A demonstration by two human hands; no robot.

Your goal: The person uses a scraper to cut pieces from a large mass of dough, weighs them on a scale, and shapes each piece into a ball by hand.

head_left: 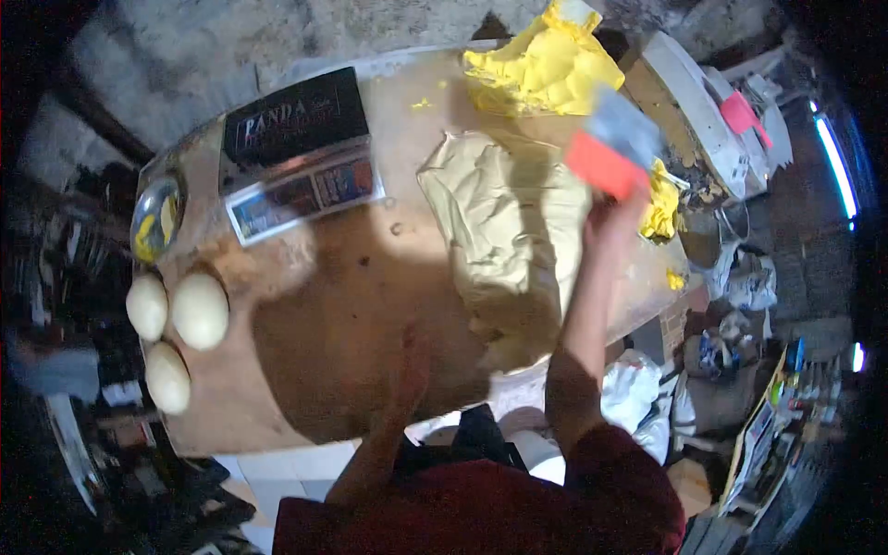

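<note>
My right hand point(618, 215) is closed on a scraper point(606, 162) with a red handle part and a wide grey blade, blurred by motion. It is raised over the right side of the table. Below and to its left lies a large beige, wrinkled, clay-like slab point(504, 217). A heap of soft yellow material point(546, 65) sits behind it at the far edge, and a smaller yellow lump point(659, 205) is beside the scraper. My left hand point(412, 365), in shadow near the front edge, appears to hold nothing; its fingers seem stretched out but are dim.
At the left of the wooden table point(231, 407) stand three pale egg-shaped pieces point(200, 313) and a round bowl point(159, 217) with yellow bits. A black box point(296, 116) marked PANDA lies at the back left. White plastic bags point(634, 388) are below the right edge.
</note>
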